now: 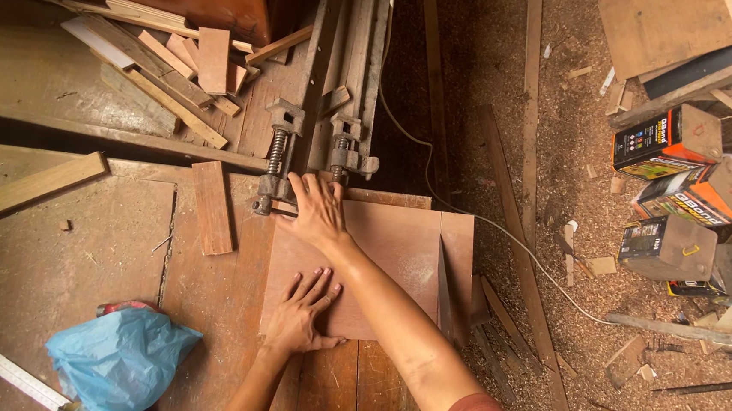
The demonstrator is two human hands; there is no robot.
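Observation:
A flat reddish-brown board (393, 250) lies on the wooden workbench (62, 253). My left hand (303, 313) rests palm down on the board's near left part, fingers spread. My right hand (316, 212) presses flat on the board's far left corner, fingers apart, right beside two rusty metal clamps (276, 161) that stand at the board's far edge. Neither hand grips anything. A narrow strip (456, 272) runs along the board's right side, with a dark gap between them.
Wood offcuts (178, 68) pile at the bench's back left; one short plank (212, 208) lies left of the board. A blue plastic bag (119, 356) and a ruler (3, 367) sit near left. Sawdust floor (622, 352), boxes (678, 167) and a white cable (502, 228) lie right.

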